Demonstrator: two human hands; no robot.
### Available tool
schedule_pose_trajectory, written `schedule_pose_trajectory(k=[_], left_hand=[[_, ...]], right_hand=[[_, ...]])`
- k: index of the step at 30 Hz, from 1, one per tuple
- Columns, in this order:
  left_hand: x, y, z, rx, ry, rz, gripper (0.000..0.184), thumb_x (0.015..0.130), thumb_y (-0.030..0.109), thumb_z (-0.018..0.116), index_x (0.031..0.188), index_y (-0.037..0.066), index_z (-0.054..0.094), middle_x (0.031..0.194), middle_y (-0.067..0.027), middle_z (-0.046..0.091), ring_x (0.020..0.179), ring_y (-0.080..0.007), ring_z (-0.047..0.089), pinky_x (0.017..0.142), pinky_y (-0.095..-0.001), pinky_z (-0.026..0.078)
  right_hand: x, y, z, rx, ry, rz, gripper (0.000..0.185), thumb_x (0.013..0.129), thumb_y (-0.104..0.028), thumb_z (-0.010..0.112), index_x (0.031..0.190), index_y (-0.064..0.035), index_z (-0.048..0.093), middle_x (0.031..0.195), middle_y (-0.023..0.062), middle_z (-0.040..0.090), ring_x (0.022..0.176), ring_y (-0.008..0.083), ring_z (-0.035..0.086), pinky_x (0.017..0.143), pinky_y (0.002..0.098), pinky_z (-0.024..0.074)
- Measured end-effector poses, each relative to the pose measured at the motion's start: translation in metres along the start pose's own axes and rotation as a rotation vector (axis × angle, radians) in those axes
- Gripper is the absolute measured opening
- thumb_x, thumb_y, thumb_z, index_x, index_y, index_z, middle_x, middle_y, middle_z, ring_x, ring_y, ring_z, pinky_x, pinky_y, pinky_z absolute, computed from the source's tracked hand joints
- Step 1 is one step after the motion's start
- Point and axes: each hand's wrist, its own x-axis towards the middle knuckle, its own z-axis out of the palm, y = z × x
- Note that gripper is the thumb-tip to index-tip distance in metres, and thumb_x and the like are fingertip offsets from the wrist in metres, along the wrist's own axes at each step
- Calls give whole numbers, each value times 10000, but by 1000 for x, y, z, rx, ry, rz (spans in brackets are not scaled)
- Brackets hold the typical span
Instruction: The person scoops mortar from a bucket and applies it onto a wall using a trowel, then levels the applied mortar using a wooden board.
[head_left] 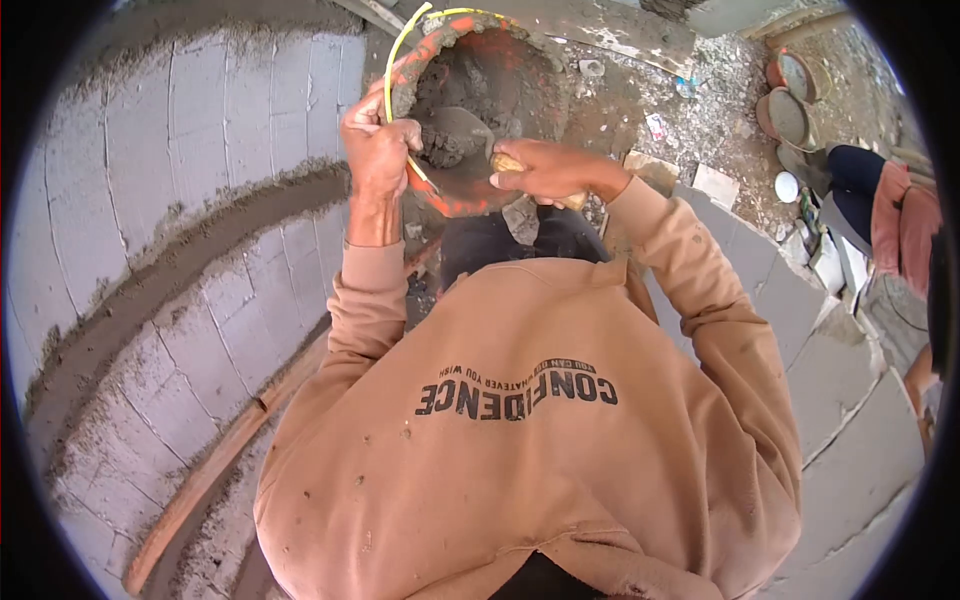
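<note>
An orange bucket (468,204), its rim crusted with grey mortar, is at the top centre with a yellow-green handle (391,75). My left hand (382,150) grips the left side of the bucket's rim, beside the handle. Wrapped round the wooden handle of a trowel is my right hand (545,172), at the bucket's right side. The trowel's blade (455,133) lies inside the bucket against wet mortar (480,85).
Grey block wall (140,150) with mortar bands fills the left, beside a wooden plank (200,480). More grey blocks (850,390) lie at right. Two mortar-filled buckets (786,117) stand upper right, near another person (895,215). Rubble covers the ground.
</note>
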Motion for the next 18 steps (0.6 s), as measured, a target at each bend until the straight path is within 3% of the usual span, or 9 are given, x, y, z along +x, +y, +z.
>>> schedule_pose_trajectory(k=[4, 5, 7, 9, 12, 13, 14, 15, 18], left_hand=[[-44, -25, -18, -125, 158, -24, 581, 623, -208, 494, 1173, -91, 640, 926, -80, 663, 497, -84, 507, 461, -229, 407], [-59, -32, -19, -181, 202, -32, 559, 624, -209, 502, 1148, -89, 653, 926, -73, 662, 498, -83, 504, 463, -230, 406], [-83, -56, -33, -126, 200, -11, 460, 625, -210, 530, 1035, -76, 690, 935, -39, 661, 528, -75, 510, 462, -240, 408], [-109, -74, -60, -135, 252, -6, 446, 619, -209, 554, 1022, -71, 683, 822, -2, 628, 541, -66, 514, 463, -241, 393], [-158, -70, -99, -81, 325, -77, 361, 612, -191, 548, 911, -44, 686, 895, -15, 652, 637, -68, 532, 551, -245, 433], [-169, -82, -114, -52, 343, 43, 346, 612, -181, 541, 901, -52, 682, 946, -23, 664, 732, -79, 550, 632, -250, 451], [-182, -83, -120, -19, 348, 149, 333, 612, -170, 534, 891, -60, 677, 997, -32, 676, 826, -90, 569, 713, -255, 469], [-193, -83, -126, -52, 361, 150, 230, 617, -178, 501, 793, -84, 615, 1033, -113, 722, 870, -120, 539, 780, -279, 452], [-229, -105, -176, -112, 560, 71, 262, 621, -186, 501, 822, -84, 635, 1066, -110, 717, 899, -137, 562, 798, -281, 455]], right_hand=[[16, 40, 12, -12, 412, 244, 273, 1000, -295, 575, 1045, -32, 513, 745, 52, 552, 500, 145, 535, 417, 339, 429], [30, 63, 26, 658, 200, 364, 244, 1000, -309, 590, 1012, -79, 509, 744, 26, 531, 484, 117, 503, 404, 302, 416], [34, 44, 45, 640, -185, 413, 228, 1001, -304, 603, 980, -104, 496, 743, 9, 515, 486, 93, 484, 401, 271, 407], [38, 2, 64, 147, -381, 467, 211, 982, -262, 646, 1056, -103, 529, 733, 47, 573, 483, 143, 544, 427, 300, 462], [62, -20, 77, -940, -189, -187, 224, 944, -178, 622, 1109, -47, 545, 759, 126, 616, 593, 238, 642, 514, 358, 527], [85, -29, 91, -1225, -95, -343, 241, 927, -158, 619, 1116, -26, 550, 776, 149, 631, 638, 263, 671, 544, 371, 544], [112, -27, 122, -1407, -36, -343, 265, 902, -151, 625, 1109, -3, 552, 803, 166, 648, 696, 277, 696, 575, 373, 556], [125, -25, 156, -1582, 19, -331, 288, 878, -144, 630, 1101, 21, 554, 830, 184, 665, 754, 290, 721, 606, 375, 568], [150, -31, 236, -1645, -321, -498, 266, 874, -104, 588, 1078, 59, 541, 826, 188, 665, 753, 320, 713, 652, 392, 579]])
